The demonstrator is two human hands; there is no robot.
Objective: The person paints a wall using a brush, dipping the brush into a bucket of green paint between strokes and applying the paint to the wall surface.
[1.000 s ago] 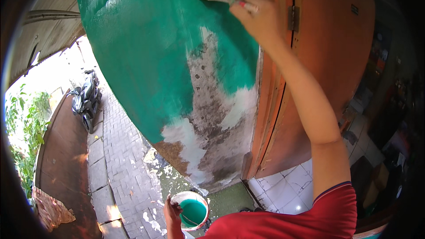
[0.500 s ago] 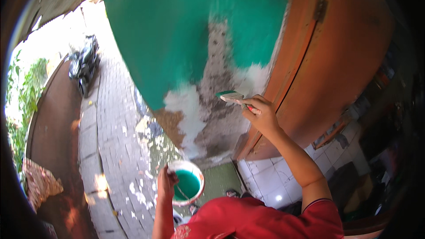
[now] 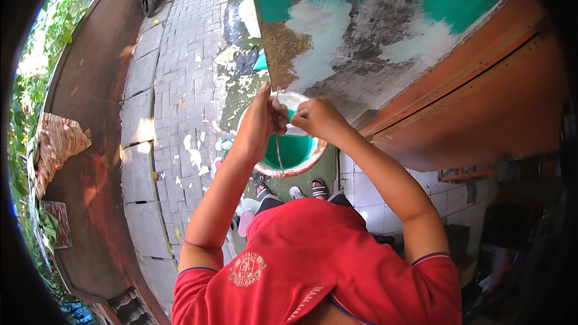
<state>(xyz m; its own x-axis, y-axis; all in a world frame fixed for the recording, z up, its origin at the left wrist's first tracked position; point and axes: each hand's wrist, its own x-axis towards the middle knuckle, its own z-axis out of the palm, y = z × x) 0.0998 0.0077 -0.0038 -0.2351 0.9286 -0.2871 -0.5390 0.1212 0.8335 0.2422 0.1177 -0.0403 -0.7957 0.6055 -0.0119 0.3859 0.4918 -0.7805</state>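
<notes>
One left hand (image 3: 260, 126) gripping bucket handle (image 3: 279, 153); one right hand (image 3: 320, 119), fingers bunched, hold unclear, lowered from part-painted wall (image 3: 379, 36) ahead: coating paused.

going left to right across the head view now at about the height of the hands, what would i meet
Plants → low brown wall → paving → left hand → right hand → door. The bucket overlaps both hands, so it is left out.
</notes>
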